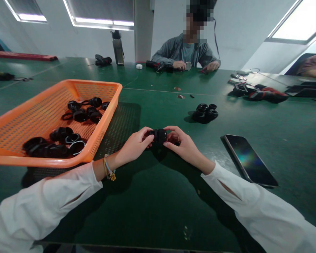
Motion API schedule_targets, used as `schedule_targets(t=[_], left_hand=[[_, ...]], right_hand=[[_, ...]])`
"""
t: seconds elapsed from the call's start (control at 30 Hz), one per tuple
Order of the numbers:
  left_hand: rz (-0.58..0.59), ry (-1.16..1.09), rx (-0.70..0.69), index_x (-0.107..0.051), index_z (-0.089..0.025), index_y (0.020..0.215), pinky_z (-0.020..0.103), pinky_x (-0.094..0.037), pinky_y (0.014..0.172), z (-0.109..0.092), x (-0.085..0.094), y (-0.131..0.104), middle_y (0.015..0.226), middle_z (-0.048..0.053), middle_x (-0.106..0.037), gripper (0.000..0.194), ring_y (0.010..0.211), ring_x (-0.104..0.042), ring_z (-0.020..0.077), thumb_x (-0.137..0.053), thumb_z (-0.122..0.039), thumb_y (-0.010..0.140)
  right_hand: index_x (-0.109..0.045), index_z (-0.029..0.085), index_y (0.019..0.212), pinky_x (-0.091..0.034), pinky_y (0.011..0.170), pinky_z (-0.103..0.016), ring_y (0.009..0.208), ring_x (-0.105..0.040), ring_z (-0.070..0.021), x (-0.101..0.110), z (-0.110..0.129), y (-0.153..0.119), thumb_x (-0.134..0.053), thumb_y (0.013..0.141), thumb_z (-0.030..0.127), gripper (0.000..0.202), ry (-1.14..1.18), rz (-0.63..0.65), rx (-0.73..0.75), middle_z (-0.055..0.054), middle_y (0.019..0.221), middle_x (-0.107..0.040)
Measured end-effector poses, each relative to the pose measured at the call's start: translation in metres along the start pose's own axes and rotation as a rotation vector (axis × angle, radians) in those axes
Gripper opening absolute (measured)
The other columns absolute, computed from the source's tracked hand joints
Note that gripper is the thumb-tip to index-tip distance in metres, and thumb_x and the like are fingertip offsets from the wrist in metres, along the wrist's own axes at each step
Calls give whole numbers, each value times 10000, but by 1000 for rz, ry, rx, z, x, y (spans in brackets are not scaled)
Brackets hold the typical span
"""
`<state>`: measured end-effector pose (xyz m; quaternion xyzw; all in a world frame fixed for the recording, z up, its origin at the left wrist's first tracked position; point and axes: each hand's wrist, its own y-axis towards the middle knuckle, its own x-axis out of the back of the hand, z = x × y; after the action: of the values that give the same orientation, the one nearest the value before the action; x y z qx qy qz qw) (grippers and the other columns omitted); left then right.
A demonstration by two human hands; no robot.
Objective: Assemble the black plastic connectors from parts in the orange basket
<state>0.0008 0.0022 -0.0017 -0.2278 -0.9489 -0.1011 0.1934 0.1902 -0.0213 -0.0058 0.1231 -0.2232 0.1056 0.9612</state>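
White cloth sleeves (pixel 50 200) near me; I see left hand (pixel 134 146) and right hand (pixel 184 143) pinching a black cylinder (pixel 160 136) over the green surface (pixel 147 207), between an orange perforated basket (pixel 104 127) and black rectangular phone (pixel 249 158), pale wall (pixel 239 31) beyond.

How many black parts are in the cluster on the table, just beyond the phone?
4 visible: back-left part, back-right part, front-left part and front-right part, bunched on the green table. Another could be hidden among them.
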Motion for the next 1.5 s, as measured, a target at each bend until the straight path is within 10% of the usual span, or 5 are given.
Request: schedule_targets(t=[1.5], left_hand=[[-4,27,-23,-493,-156,925,237,-465,574,2,1,0,697,-7,-559,205,607,-557,113,-415,-320,829]], right_hand=[[-502,212,1025,-506,688,-336,700,-620,-154,-1,2,2,-593,706,194,332,39,0,-16,22,719,-613]])
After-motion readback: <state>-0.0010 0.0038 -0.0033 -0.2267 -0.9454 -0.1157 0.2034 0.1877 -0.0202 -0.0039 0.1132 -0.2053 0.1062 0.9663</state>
